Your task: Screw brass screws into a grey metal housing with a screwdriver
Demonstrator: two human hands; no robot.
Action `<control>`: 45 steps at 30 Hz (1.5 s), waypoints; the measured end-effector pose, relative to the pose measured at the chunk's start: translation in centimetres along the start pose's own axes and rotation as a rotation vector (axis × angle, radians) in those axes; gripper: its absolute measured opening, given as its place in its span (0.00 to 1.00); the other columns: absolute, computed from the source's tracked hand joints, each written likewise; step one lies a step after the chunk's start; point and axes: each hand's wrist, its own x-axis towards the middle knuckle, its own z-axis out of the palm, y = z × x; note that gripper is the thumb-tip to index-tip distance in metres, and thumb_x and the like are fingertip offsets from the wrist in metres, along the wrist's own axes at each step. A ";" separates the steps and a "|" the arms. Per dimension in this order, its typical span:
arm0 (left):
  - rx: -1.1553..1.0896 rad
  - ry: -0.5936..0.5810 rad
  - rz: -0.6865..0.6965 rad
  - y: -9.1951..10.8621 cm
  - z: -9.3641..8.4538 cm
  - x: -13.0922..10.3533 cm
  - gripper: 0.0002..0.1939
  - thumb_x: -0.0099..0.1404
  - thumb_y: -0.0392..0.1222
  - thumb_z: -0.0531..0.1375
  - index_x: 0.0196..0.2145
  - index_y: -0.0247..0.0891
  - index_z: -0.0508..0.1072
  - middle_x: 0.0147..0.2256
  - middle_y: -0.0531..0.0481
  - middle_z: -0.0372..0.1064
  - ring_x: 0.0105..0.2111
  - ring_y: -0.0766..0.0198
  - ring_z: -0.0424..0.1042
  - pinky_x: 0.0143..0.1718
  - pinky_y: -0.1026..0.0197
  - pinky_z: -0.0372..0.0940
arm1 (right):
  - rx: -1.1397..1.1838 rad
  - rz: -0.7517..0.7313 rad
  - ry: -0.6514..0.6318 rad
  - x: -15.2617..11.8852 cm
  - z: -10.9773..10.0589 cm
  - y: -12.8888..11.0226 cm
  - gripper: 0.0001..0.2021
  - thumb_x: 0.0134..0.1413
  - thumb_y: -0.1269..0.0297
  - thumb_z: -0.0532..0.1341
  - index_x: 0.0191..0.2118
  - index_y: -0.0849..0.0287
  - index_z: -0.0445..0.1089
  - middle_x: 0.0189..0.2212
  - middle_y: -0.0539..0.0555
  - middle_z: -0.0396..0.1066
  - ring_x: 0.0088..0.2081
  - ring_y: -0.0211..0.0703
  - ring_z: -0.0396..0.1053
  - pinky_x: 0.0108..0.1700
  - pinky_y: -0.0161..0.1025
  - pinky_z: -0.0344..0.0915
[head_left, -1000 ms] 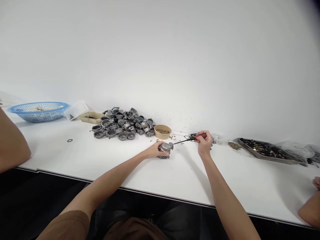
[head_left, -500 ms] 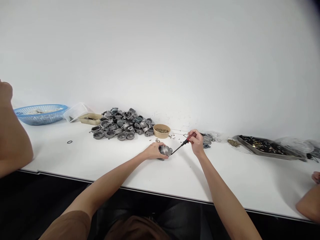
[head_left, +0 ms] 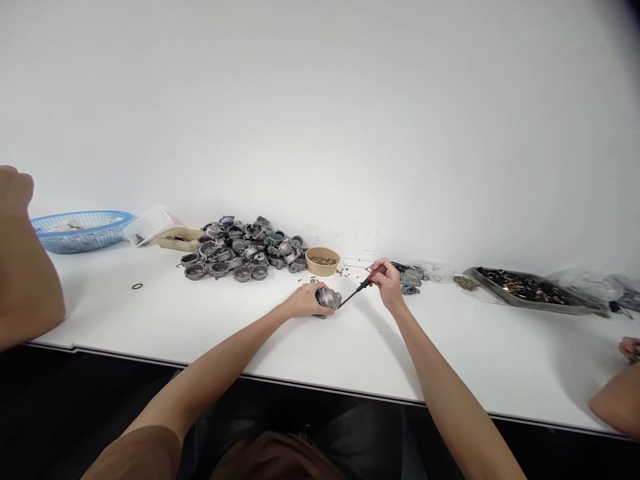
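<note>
My left hand (head_left: 305, 300) is wrapped round a rounded grey metal part (head_left: 329, 298) low over the white table. In my right hand (head_left: 388, 283) is a screwdriver (head_left: 364, 283) with a red and black handle, slanting down to the left. Its tip meets the lower right edge of the metal part; any screw there is too small to make out. Just behind the part stands a round tan bowl (head_left: 323, 269) of small brass-coloured screws, with a few loose ones beside it.
A pile of grey metal parts (head_left: 243, 250) lies back left. Farther left are a yellowish tray (head_left: 163, 239), a blue basket (head_left: 85, 243) and a black ring (head_left: 137, 287). A dark tray (head_left: 540, 305) stands right. Other people's arms show at both sides.
The screwdriver and my right hand have shifted slightly left. The tip remains at the metal part, which my left hand still holds.
</note>
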 end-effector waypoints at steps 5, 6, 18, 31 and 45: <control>-0.016 0.006 0.016 -0.1 0.2 0.0 0.35 0.50 0.62 0.71 0.53 0.45 0.73 0.49 0.46 0.74 0.51 0.46 0.72 0.49 0.54 0.66 | -0.010 0.005 -0.007 -0.1 0.0 0.1 0.10 0.36 0.70 0.59 0.31 0.57 0.64 0.25 0.47 0.64 0.23 0.35 0.61 0.23 0.33 0.60; -0.018 0.004 0.019 -0.1 0.2 0.0 0.35 0.49 0.62 0.71 0.53 0.46 0.73 0.49 0.46 0.74 0.51 0.46 0.72 0.49 0.54 0.66 | -0.014 0.007 -0.007 -0.1 -0.1 0.1 0.10 0.36 0.70 0.58 0.31 0.57 0.64 0.24 0.47 0.64 0.23 0.35 0.61 0.23 0.33 0.60; -0.017 0.043 -0.052 -0.5 0.2 0.5 0.35 0.51 0.61 0.70 0.53 0.44 0.71 0.53 0.45 0.72 0.54 0.44 0.69 0.52 0.52 0.66 | -0.421 -0.038 -0.108 -0.1 -1.0 -0.3 0.11 0.55 0.57 0.64 0.40 0.56 0.66 0.26 0.46 0.64 0.21 0.35 0.63 0.26 0.35 0.62; -0.032 -0.056 0.019 -0.1 -0.4 0.0 0.35 0.65 0.72 0.55 0.57 0.43 0.67 0.55 0.43 0.70 0.53 0.49 0.68 0.55 0.53 0.62 | -0.427 -0.016 -0.192 -0.1 -1.5 -1.0 0.20 0.58 0.49 0.64 0.50 0.57 0.70 0.29 0.51 0.67 0.26 0.38 0.65 0.26 0.35 0.64; 0.036 0.020 0.031 0.1 0.0 0.2 0.28 0.63 0.67 0.57 0.49 0.43 0.70 0.48 0.45 0.73 0.51 0.48 0.71 0.49 0.54 0.65 | -0.323 -0.006 -0.259 -0.1 -1.5 -1.2 0.22 0.55 0.46 0.66 0.47 0.57 0.70 0.29 0.51 0.71 0.22 0.38 0.66 0.25 0.37 0.67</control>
